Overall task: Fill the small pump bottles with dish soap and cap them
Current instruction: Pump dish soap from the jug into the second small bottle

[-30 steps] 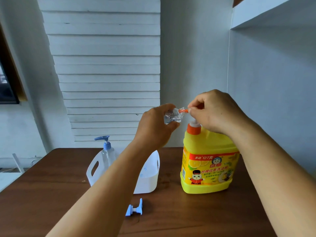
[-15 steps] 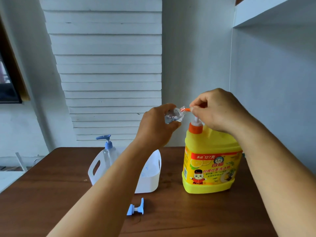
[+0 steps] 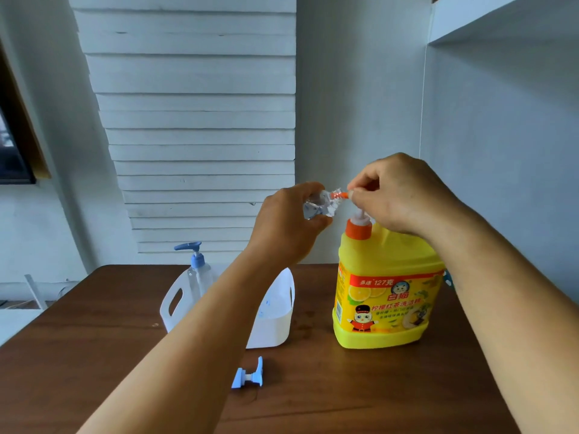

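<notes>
Because the soap must run straight in, the left hand (image 3: 283, 228) grips the small clear bottle (image 3: 318, 206) tipped sideways, mouth at the orange nozzle (image 3: 341, 194), above the bench (image 3: 94, 339). Over the yellow dish soap jug (image 3: 387, 292), the right hand (image 3: 399, 195) arches, fingers curled on the pump head.

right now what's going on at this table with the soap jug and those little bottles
A person is filling a small clear bottle from the big yellow dish soap jug. The left hand holds the bottle tipped with its mouth at the orange spout, while the right hand grips the jug's pump head. A blue pump cap lies loose on the table, and a capped pump bottle stands in the white caddy.
</notes>
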A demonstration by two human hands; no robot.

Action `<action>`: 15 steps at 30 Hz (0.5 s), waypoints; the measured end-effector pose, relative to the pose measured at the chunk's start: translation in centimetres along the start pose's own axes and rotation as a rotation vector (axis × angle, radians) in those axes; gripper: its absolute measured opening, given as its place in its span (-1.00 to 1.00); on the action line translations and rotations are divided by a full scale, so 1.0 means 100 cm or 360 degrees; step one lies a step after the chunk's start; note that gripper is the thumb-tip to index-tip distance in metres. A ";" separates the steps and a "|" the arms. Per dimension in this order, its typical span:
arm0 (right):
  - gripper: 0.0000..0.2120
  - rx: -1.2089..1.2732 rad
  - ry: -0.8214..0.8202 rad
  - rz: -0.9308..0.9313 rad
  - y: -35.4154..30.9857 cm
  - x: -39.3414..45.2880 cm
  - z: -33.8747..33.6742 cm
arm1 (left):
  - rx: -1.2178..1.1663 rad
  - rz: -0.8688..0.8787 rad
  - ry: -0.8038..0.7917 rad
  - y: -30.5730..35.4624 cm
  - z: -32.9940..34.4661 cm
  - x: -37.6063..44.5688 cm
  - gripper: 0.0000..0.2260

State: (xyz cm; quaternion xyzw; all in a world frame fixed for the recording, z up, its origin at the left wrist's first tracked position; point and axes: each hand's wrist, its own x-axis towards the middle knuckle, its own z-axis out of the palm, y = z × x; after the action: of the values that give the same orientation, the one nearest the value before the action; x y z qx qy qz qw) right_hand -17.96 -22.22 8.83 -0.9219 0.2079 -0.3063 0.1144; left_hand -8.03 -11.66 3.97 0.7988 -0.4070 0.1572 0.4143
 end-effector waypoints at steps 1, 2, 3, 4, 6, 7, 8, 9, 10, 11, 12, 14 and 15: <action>-0.86 -0.0001 -0.0003 -0.0003 0.000 0.001 -0.001 | 0.0008 0.0008 -0.0008 0.000 -0.001 0.001 -0.72; -0.86 0.0015 0.0008 -0.0001 0.001 0.000 0.001 | 0.0010 0.0007 -0.0010 0.000 -0.001 0.001 -0.72; -0.86 0.0041 0.0033 0.0001 0.001 -0.001 0.003 | 0.0006 0.0003 -0.0006 -0.001 0.000 0.002 -0.72; -0.87 0.0065 0.0058 0.0004 0.002 -0.002 0.006 | 0.0003 -0.0008 -0.0007 -0.002 0.001 0.001 -0.71; -0.85 0.0073 0.0074 0.0010 0.004 -0.004 0.014 | 0.0004 -0.0038 -0.0026 -0.005 0.005 0.000 -0.67; -0.84 0.0066 0.0067 0.0018 0.005 -0.005 0.017 | 0.0001 -0.0052 -0.0038 -0.006 0.007 -0.002 -0.66; -0.83 0.0063 0.0061 0.0026 0.005 -0.006 0.019 | -0.0001 -0.0059 -0.0048 -0.007 0.008 -0.003 -0.66; -0.84 0.0055 0.0056 0.0023 0.005 -0.006 0.019 | -0.0005 -0.0060 -0.0048 -0.008 0.009 -0.004 -0.67; -0.84 0.0046 0.0046 0.0014 0.005 -0.005 0.018 | -0.0012 -0.0062 -0.0044 -0.008 0.009 -0.004 -0.68; -0.85 0.0044 0.0032 0.0013 0.004 -0.005 0.016 | -0.0020 -0.0063 -0.0040 -0.007 0.008 -0.004 -0.69; -0.86 0.0046 0.0021 0.0014 0.004 -0.003 0.013 | -0.0029 -0.0060 -0.0028 -0.007 0.007 -0.003 -0.70; -0.86 0.0034 0.0020 0.0007 0.003 0.001 0.005 | -0.0055 -0.0048 0.0007 -0.005 0.005 0.000 -0.70; -0.86 0.0021 0.0022 0.0002 0.003 0.002 0.003 | -0.0059 -0.0042 0.0013 -0.004 0.004 0.001 -0.70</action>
State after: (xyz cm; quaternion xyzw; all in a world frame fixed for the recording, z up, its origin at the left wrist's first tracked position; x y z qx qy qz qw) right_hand -17.71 -22.53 8.63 -0.9189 0.2072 -0.3138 0.1191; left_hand -7.69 -11.86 3.60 0.7956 -0.3976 0.1473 0.4327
